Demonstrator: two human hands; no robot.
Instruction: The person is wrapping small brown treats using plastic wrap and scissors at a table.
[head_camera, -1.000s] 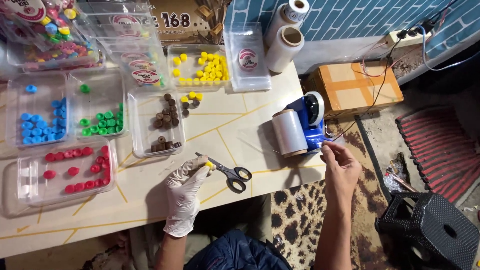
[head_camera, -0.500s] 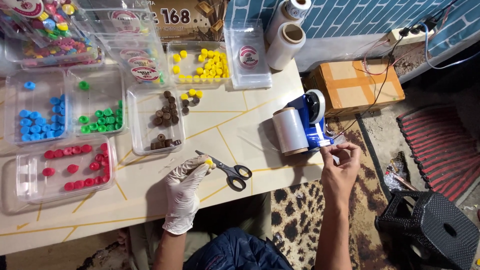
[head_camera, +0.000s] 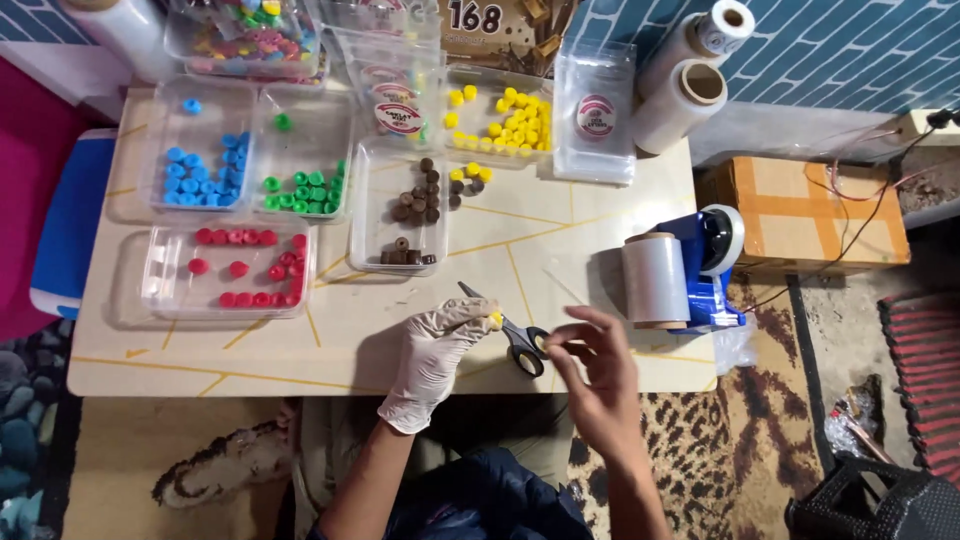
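I see the gloved left hand (head_camera: 438, 350) pinching a small yellow cap (head_camera: 494, 318) near the table's (head_camera: 590, 215) front edge; the bare right hand (head_camera: 592, 365) has fingertips pinched together beside the scissors (head_camera: 510, 330). Outward: blue film dispenser (head_camera: 690, 270) at the right edge, trays of coloured caps (head_camera: 235, 270) at the back left, patterned rug (head_camera: 720, 450) below.

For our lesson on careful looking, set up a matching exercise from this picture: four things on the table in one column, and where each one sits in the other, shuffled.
Things
1. red caps
2. scissors
3. blue tape dispenser
4. yellow caps

Places
A. at the right end of the table
B. in a clear tray at the far side of the table
C. flat on the table between the gloved left hand and the bare right hand
D. in a clear tray near the left front of the table

Pairs: 1-D, 2-C, 3-A, 4-B
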